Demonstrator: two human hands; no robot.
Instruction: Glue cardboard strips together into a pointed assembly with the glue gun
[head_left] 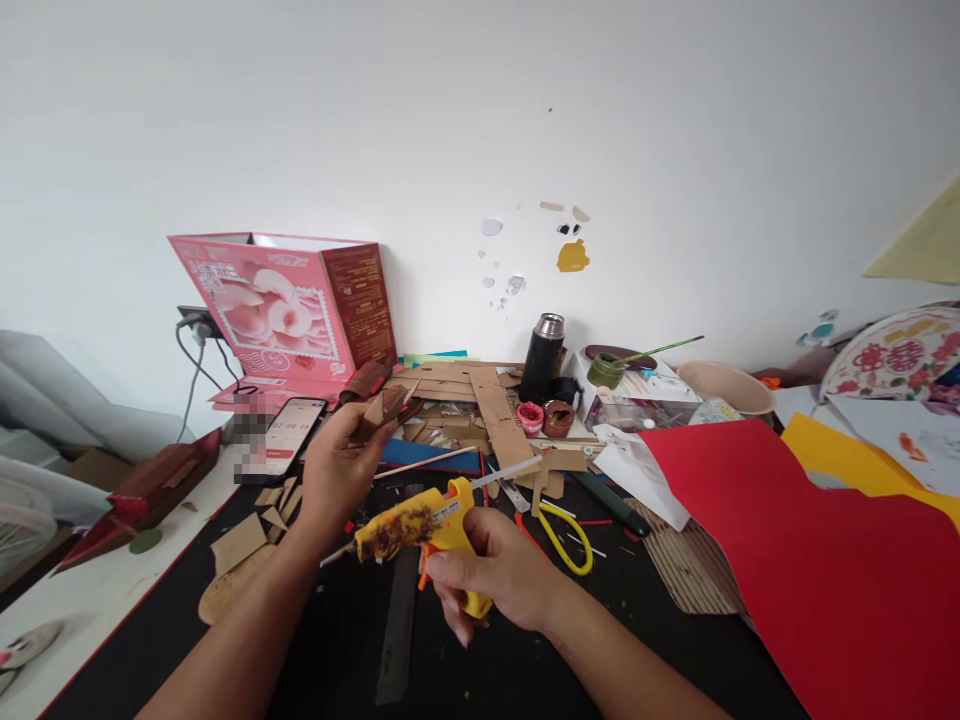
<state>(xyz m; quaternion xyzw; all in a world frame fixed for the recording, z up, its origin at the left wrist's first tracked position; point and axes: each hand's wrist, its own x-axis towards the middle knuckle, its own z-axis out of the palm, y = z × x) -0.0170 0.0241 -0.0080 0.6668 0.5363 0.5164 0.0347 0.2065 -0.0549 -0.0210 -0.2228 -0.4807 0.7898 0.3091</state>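
My right hand (pixel 499 565) is wrapped round the grip of a yellow hot glue gun (pixel 412 522), its body smeared with dark brown stains. The gun's nozzle points left and down, and a clear glue stick (pixel 510 470) sticks out of its back end. Raised beyond it, my left hand (pixel 345 460) pinches a small brown cardboard piece (pixel 382 412) between thumb and fingers. The nozzle is below that piece and apart from it. Under both hands lies a black work mat (pixel 337 650) with a dark flat strip (pixel 401 620) on it.
Cardboard scraps (pixel 495 415) cover the back middle. Scissors with yellow handles (pixel 566 540) lie right of the gun. A black thermos (pixel 544 360) stands near paint jars (pixel 529 418). Red paper (pixel 810 540) fills the right side. A phone (pixel 289 440) leans left, before a pink box (pixel 277 310).
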